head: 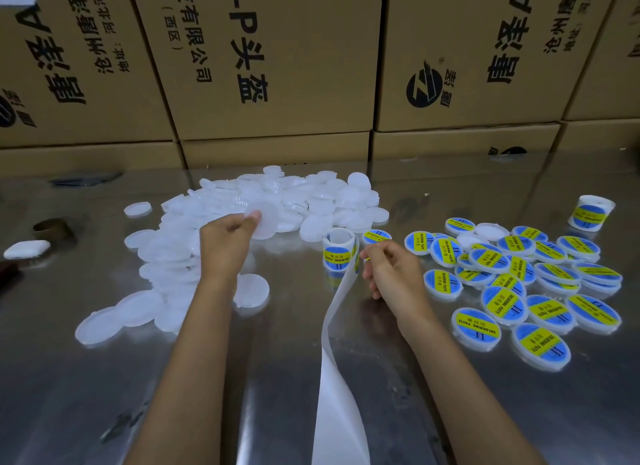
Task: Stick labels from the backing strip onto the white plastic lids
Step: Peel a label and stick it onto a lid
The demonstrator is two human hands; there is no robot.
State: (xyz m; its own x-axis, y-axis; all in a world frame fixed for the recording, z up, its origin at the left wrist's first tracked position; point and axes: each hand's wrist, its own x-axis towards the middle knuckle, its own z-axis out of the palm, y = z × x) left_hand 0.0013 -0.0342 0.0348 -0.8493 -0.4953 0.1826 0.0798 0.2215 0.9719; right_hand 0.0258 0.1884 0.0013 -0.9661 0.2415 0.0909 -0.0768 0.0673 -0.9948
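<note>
A heap of bare white plastic lids (pixel 311 198) covers the middle and left of the steel table. My left hand (pixel 227 243) pinches one bare white lid (pixel 265 220) at the heap's near edge. A label roll (pixel 337 253) stands upright in the middle, and its empty white backing strip (pixel 337 378) trails toward me. My right hand (pixel 391 269) is just right of the roll, fingers curled, pinching the edge of a yellow and blue label (pixel 365 255) at the roll. Several labelled lids (pixel 519 284) lie in a pile on the right.
A second label roll (pixel 590 212) stands at the far right. A brown tape core (pixel 52 227) and a small white pad (pixel 26 249) lie at the left edge. Stacked cardboard boxes (pixel 277 66) wall off the back of the table (pixel 242 395).
</note>
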